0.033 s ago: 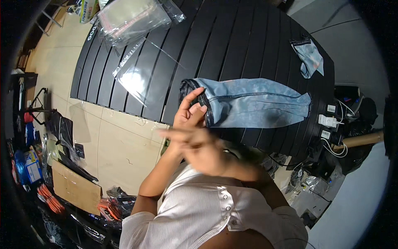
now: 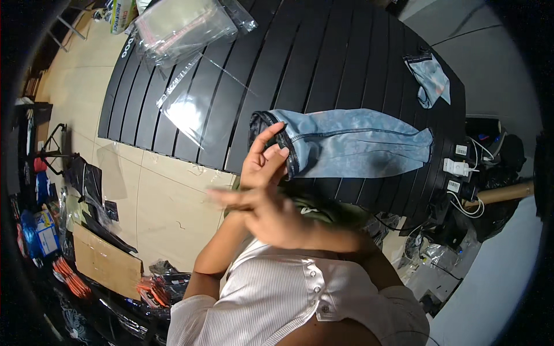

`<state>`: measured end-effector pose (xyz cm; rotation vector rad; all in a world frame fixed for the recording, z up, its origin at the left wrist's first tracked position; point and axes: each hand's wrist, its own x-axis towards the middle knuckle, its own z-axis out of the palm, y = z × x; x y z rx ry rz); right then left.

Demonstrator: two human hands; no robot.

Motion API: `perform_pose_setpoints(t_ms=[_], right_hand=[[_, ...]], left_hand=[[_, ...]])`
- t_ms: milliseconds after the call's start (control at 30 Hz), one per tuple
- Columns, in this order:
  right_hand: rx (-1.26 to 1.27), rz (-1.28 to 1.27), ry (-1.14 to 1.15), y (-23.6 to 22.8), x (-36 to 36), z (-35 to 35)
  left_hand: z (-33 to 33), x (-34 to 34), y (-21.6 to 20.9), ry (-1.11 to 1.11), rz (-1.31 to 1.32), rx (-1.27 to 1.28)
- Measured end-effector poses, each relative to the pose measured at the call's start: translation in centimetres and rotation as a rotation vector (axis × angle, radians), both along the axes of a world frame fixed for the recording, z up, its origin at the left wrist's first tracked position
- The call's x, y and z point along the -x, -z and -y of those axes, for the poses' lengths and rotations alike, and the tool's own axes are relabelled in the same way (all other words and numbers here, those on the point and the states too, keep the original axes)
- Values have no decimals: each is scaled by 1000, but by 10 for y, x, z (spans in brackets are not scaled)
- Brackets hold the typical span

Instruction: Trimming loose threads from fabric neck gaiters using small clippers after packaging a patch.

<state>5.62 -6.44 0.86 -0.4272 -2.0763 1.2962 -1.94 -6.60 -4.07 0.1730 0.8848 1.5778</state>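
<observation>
While the black slatted table (image 2: 323,66) carries all the work pieces, the main piece, a pale blue cloth tube (image 2: 360,147), lies lengthwise beside the near edge, toward the right edge. A stack of clear bags (image 2: 184,23) sits at the far left corner; one loose clear bag (image 2: 187,112) lies between that stack and the near edge. A smaller blue cloth (image 2: 430,83) rests by the right edge, toward the far corner.

The left hand (image 2: 262,164) touches the dark cuff (image 2: 258,124) at the tube's left end, thumb and index fingertips apart; clamping cannot be confirmed. The right hand (image 2: 271,219) is blurred above the left wrist, clear of the cloth; its finger state cannot be told.

Status, by judgement: spreading the tube appears largely done; the cuff end appears unfinished, being raised and bunched.
</observation>
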Motion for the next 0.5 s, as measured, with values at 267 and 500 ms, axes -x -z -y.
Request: perform_pose_setpoints(t_ms=[267, 500], right_hand=[[188, 116, 302, -5, -59, -33], [49, 399, 449, 6, -81, -35]], left_hand=[[6, 8, -21, -9, 11, 83], [4, 4, -30, 6, 76, 69]])
